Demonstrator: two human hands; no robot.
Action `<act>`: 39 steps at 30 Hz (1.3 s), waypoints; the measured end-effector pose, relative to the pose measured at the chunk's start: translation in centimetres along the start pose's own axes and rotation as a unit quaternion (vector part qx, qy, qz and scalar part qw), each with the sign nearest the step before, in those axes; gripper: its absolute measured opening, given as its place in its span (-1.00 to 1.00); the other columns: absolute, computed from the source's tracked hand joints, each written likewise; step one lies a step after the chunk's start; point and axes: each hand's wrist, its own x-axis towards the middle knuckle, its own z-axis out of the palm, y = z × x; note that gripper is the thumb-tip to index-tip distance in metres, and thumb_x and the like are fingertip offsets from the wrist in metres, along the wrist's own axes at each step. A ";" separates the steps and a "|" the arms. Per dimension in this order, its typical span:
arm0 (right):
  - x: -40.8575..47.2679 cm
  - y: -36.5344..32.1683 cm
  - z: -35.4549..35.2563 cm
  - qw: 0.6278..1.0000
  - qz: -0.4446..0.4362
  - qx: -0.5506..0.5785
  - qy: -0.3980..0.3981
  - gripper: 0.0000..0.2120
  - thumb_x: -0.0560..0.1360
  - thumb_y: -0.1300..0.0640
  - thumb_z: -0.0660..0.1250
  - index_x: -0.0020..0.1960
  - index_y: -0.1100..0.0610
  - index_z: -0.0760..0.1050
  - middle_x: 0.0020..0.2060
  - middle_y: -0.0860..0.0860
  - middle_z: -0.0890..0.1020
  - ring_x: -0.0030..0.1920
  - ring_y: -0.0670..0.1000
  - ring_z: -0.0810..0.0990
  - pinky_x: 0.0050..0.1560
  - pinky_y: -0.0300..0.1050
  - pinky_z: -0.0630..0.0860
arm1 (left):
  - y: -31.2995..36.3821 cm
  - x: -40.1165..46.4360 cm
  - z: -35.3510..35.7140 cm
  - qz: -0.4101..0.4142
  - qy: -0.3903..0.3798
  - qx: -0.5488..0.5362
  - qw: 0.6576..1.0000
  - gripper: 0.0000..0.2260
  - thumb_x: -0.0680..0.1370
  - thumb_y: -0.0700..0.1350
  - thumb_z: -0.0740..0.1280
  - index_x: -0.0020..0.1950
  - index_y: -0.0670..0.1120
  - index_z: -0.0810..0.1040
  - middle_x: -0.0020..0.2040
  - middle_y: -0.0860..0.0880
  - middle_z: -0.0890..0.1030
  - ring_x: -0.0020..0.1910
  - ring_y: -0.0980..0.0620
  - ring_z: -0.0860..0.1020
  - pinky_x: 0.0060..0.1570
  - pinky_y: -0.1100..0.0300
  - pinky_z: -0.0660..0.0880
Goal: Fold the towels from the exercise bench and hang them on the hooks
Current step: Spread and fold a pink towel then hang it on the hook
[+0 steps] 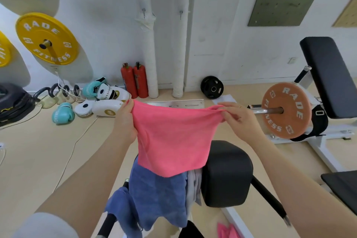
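Nearest us, our two bare forearms reach forward and up, elbows low, wrists raised to about the same height. Below them a blue towel [154, 195] and a grey towel [193, 185] lie draped over the near end of the desk [226, 172], waiting their turn, we judge; a scrap of pink cloth [226, 231] shows at the bottom edge.

Above these, we hold the pink towel [172, 141] clear of the desk. Our left hand [124, 120] grips its left top corner, fingers curled over the cloth; our right hand [239, 118] pinches the right top corner between thumb and fingertips. Held apart like this, the top edge is drawn taut and the rest hangs flat, which we take as readying it for a first fold.

Farther off, on the wall pipes, two hooks [143, 11] stand bare, where the folded towel should go.
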 end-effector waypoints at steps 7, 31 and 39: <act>7.5 1.0 -1.6 0.828 0.186 0.486 -0.210 -0.67 -0.04 -0.09 0.58 -0.38 0.05 0.60 -0.49 -0.10 0.53 -0.49 -0.12 0.45 -0.47 -0.33 0.35 | 1.2 5.7 4.9 0.034 -0.020 0.008 0.999 -0.82 0.62 -0.13 0.15 -0.13 -0.03 0.49 -0.13 0.04 0.54 -0.10 0.15 0.50 -0.05 0.29 0.44; 17.8 6.1 0.8 0.780 0.432 0.450 -0.053 -0.76 0.52 0.41 0.17 -0.05 0.16 0.55 -0.31 0.04 0.61 -0.40 -0.06 0.59 -0.37 -0.32 0.55 | 1.4 14.2 11.0 0.041 -0.019 0.014 0.999 -0.85 0.62 -0.11 0.17 -0.10 -0.03 0.49 -0.17 0.03 0.53 -0.18 0.14 0.49 -0.13 0.26 0.45; 16.6 8.3 1.3 0.822 0.511 0.252 -0.013 -0.81 0.40 0.43 0.13 -0.27 0.23 0.44 -0.49 0.04 0.38 -0.54 -0.06 0.29 -0.60 -0.34 0.23 | 0.6 13.4 10.6 0.063 -0.074 0.068 0.993 -0.81 0.61 -0.13 0.17 -0.13 -0.05 0.53 -0.22 0.03 0.58 -0.22 0.14 0.53 -0.17 0.30 0.49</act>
